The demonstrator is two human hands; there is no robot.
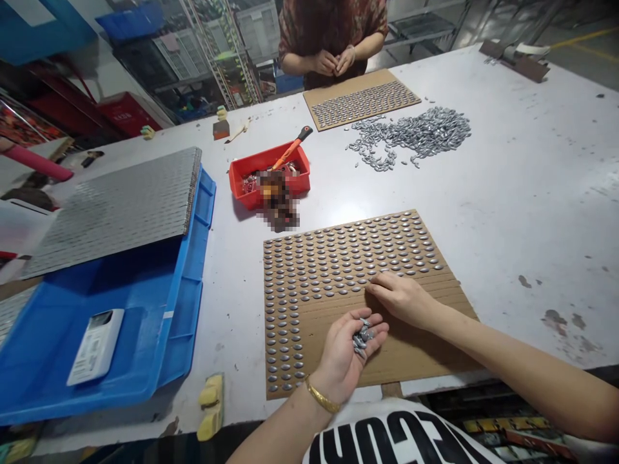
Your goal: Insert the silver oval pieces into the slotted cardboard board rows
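My left hand (345,354) is cupped palm up, holding a small heap of silver, leaf-shaped metal pieces (362,338). Below it lies a brown cardboard sheet (333,322) with ridges across it. Rows of the same pieces (338,251) cover its far part, and a few columns run down its left side. My right hand (399,296) touches the cardboard at the end of a partly filled row. Its thumb and fingers are pinched together, and whatever is between the tips is hidden.
Across the table stands a person (333,38) behind another filled cardboard sheet (362,106). A loose pile of metal pieces (430,132) lies nearby. A red bin (246,193) holds an orange-handled tool (293,149). At left, a blue crate (169,348) contains a white box (97,348).
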